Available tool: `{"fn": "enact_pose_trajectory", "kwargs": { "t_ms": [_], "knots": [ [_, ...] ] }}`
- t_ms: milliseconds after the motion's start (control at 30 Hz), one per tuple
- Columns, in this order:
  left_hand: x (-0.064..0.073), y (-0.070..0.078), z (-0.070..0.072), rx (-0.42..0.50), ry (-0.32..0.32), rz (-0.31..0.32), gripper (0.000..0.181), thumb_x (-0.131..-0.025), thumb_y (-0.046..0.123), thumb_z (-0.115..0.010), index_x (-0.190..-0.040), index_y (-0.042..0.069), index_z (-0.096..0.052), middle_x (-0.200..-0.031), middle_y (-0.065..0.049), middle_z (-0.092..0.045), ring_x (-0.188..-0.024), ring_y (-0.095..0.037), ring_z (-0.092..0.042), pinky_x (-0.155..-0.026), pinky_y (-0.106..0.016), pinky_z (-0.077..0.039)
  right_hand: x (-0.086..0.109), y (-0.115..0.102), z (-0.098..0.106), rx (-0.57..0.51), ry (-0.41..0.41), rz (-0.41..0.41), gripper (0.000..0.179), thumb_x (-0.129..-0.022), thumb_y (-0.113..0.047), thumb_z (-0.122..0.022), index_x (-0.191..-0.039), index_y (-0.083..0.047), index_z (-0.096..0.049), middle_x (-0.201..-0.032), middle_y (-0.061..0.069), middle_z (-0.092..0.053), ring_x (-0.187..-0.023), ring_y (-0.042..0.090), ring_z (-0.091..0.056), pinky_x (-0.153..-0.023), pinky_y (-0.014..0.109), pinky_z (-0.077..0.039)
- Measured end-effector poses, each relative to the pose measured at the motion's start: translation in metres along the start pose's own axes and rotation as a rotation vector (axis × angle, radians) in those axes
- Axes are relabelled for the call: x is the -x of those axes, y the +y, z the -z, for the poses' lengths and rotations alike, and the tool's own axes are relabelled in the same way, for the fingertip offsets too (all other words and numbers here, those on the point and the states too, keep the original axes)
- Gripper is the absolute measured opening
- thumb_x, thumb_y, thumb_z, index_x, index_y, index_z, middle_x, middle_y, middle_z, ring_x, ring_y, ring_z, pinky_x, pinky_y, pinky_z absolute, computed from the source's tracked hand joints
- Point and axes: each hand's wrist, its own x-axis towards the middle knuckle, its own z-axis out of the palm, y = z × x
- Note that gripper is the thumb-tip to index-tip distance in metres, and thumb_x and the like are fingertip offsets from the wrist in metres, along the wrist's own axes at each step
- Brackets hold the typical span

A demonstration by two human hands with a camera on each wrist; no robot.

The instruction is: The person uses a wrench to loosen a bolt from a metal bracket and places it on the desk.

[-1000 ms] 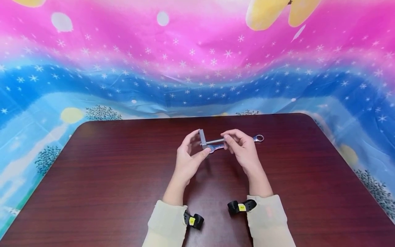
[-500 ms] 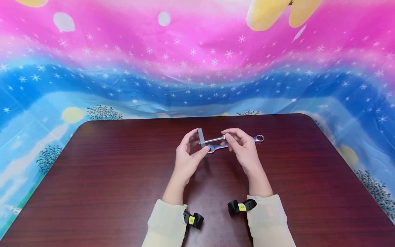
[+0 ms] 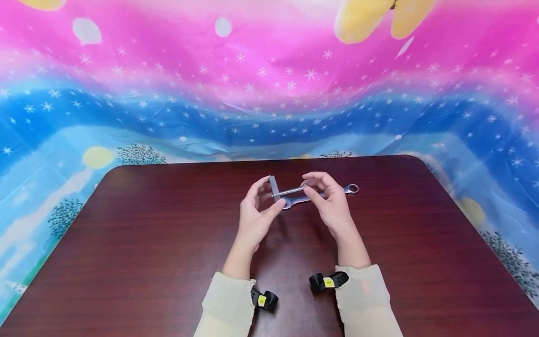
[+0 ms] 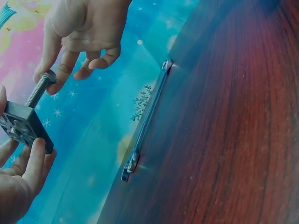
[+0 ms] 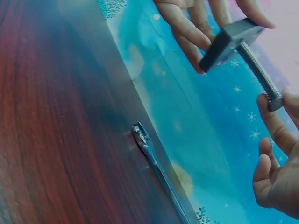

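Note:
My left hand (image 3: 257,213) grips a grey rectangular block (image 5: 229,41) by its edges, thumb on one side and fingers on the other. A long threaded bolt (image 5: 256,67) stands out from the block's face, and its tip shows through on the far side in the left wrist view. At the other end, the thumb and index finger of my right hand (image 3: 330,201) pinch the bolt's head (image 4: 49,76). Both hands are raised over the table. Below and behind them lies a shiny combination wrench (image 3: 294,201), partly covered by the right hand in the head view.
A dark red-brown wooden table (image 3: 168,234) spans the view. Behind it hangs a pink and blue cloth (image 3: 269,117) printed with snowflakes. Black wrist straps (image 3: 265,299) sit at both light sleeves.
The right hand's fingers have shifted slightly at the bolt's head, with the index finger lifting and the thumb moving a little left. The left hand and block stay almost in place.

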Motion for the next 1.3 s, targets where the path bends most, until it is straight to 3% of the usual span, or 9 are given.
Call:
{"fn": "enact_pose_trajectory", "kwargs": {
  "t_ms": [167, 333, 467, 600, 833, 967, 1167, 1300],
  "knots": [
    [-0.0003, 0.0007, 0.0012, -0.006, 0.018, 0.002, 0.061, -0.086, 0.002, -0.074, -0.142, 0.011, -0.051, -0.132, -0.016, -0.059, -0.118, -0.030, -0.061, -0.094, -0.042, -0.057, 0.0000, -0.0011, 0.0003, 0.003, -0.029, -0.022, 0.025, -0.098, -0.005, -0.058, -0.123, 0.001, -0.061, -0.096, -0.011, -0.067, -0.093, 0.006, -0.062, -0.077, 0.019, -0.050],
    [-0.0005, 0.0024, 0.0018, -0.012, 0.020, -0.007, 0.061, -0.086, 0.002, -0.075, -0.142, 0.011, -0.052, -0.132, -0.016, -0.059, -0.117, -0.031, -0.061, -0.094, -0.044, -0.057, -0.0008, -0.0020, -0.0029, -0.056, 0.001, -0.032, 0.020, -0.099, -0.006, -0.058, -0.114, 0.007, -0.063, -0.072, -0.006, -0.063, -0.069, 0.010, -0.060, -0.070, 0.021, -0.052],
    [0.0004, 0.0047, 0.0011, -0.003, 0.008, 0.003, 0.061, -0.086, 0.001, -0.074, -0.142, 0.011, -0.051, -0.132, -0.016, -0.059, -0.118, -0.031, -0.060, -0.094, -0.043, -0.057, -0.0018, -0.0012, -0.0058, -0.073, 0.043, -0.020, 0.018, -0.098, -0.006, -0.059, -0.107, 0.009, -0.062, -0.063, -0.005, -0.058, -0.062, 0.009, -0.054, -0.063, 0.021, -0.048],
    [0.0008, 0.0054, 0.0003, 0.007, 0.001, 0.013, 0.062, -0.086, 0.001, -0.074, -0.142, 0.012, -0.051, -0.132, -0.016, -0.058, -0.117, -0.030, -0.060, -0.094, -0.042, -0.057, -0.0009, 0.0004, -0.0053, -0.074, 0.052, -0.018, 0.017, -0.097, -0.006, -0.061, -0.108, 0.008, -0.062, -0.068, -0.005, -0.061, -0.066, 0.010, -0.058, -0.067, 0.020, -0.051],
    [0.0004, 0.0038, 0.0008, 0.004, 0.032, 0.003, 0.061, -0.086, 0.000, -0.074, -0.141, 0.011, -0.052, -0.130, -0.017, -0.059, -0.117, -0.031, -0.061, -0.095, -0.044, -0.056, 0.0027, 0.0022, -0.0008, 0.029, -0.015, 0.019, 0.024, -0.096, -0.004, -0.062, -0.119, 0.001, -0.063, -0.098, -0.014, -0.066, -0.092, 0.009, -0.058, -0.070, 0.021, -0.046],
    [0.0002, 0.0033, 0.0005, 0.012, 0.020, 0.004, 0.061, -0.085, 0.000, -0.074, -0.141, 0.010, -0.052, -0.131, -0.017, -0.059, -0.117, -0.031, -0.061, -0.095, -0.044, -0.057, 0.0028, 0.0017, -0.0011, 0.001, 0.002, -0.002, 0.022, -0.097, -0.006, -0.062, -0.117, 0.003, -0.064, -0.090, -0.012, -0.068, -0.087, 0.006, -0.062, -0.072, 0.021, -0.048],
    [0.0004, 0.0034, -0.0005, 0.017, -0.005, 0.005, 0.061, -0.086, 0.000, -0.074, -0.142, 0.010, -0.051, -0.132, -0.017, -0.058, -0.117, -0.031, -0.060, -0.094, -0.044, -0.057, 0.0004, 0.0000, -0.0027, -0.048, 0.042, -0.030, 0.019, -0.098, -0.008, -0.061, -0.109, 0.008, -0.064, -0.070, -0.007, -0.066, -0.067, 0.005, -0.060, -0.063, 0.020, -0.049],
    [0.0008, 0.0030, 0.0005, 0.022, -0.004, 0.011, 0.062, -0.086, -0.001, -0.074, -0.142, 0.011, -0.051, -0.132, -0.017, -0.058, -0.118, -0.031, -0.060, -0.094, -0.044, -0.057, 0.0001, 0.0008, -0.0025, -0.011, 0.020, -0.003, 0.018, -0.097, -0.006, -0.061, -0.110, 0.006, -0.065, -0.077, -0.007, -0.066, -0.070, 0.008, -0.060, -0.063, 0.020, -0.048]
  ]
}}
